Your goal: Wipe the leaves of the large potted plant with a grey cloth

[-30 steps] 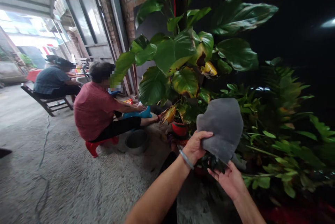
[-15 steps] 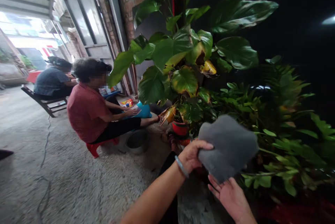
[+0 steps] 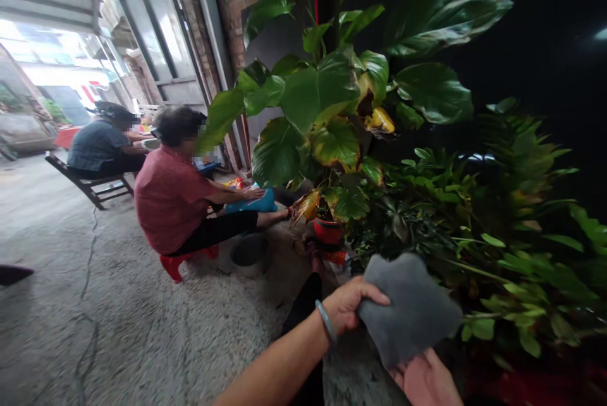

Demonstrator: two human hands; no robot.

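A limp grey cloth [image 3: 410, 308] with a wavy edge hangs spread out low on the right. My left hand [image 3: 358, 301], a pale bangle [image 3: 326, 322] on its wrist, pinches the cloth's left side, thumb on top. At the lower edge of the cloth is my right hand [image 3: 429, 377], palm up. Its fingers are partly hidden by the cloth and seem to take hold of that edge.
Leafy plants [image 3: 474, 273] crowd the right side, behind the cloth. A tall plant stands in a red pot [image 3: 327, 233]. A grey bucket [image 3: 250, 254] is on the concrete floor beside a person [image 3: 173, 197] on a red stool [image 3: 173, 267]. Another person [image 3: 97, 147] sits further back.
The cloth has come down with my left hand. My right hand, earlier spread below the cloth, now meets its lower edge. The nearer person's hands have shifted over the blue item.
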